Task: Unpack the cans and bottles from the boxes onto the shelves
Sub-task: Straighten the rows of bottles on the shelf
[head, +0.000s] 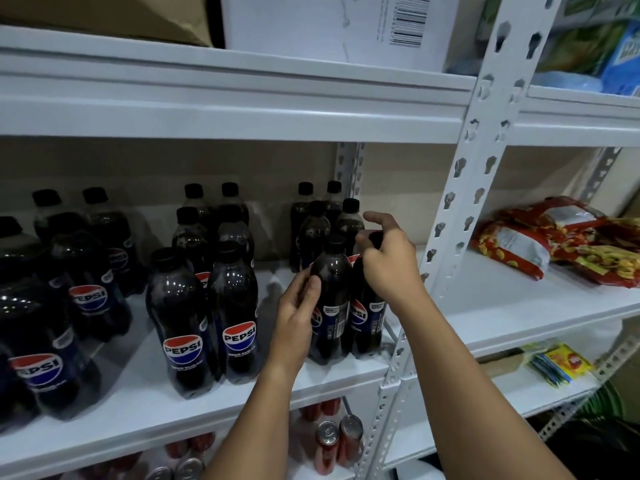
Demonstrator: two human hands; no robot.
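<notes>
Two dark Pepsi bottles stand side by side at the front right of the middle shelf [346,370], close to the white slotted upright [460,188]. The left hand [298,308] grips the left bottle [330,292] on its side, thumb across the front just under the shoulder, other fingers wrapped behind & out of view. The right hand [388,261] comes over the right bottle [367,317], thumb & fingers curled round its neck/cap area, index finger lifted free & pointing up-left. Both bottles look upright w/ bases on the shelf. More Pepsi bottles [207,306] sit in pairs further left & behind. Red cans [339,441] on the shelf below. Red/yellow snack bags [540,237] lie in the next bay to the right; a white carton [311,26] w/ barcode sits on the top shelf.
</notes>
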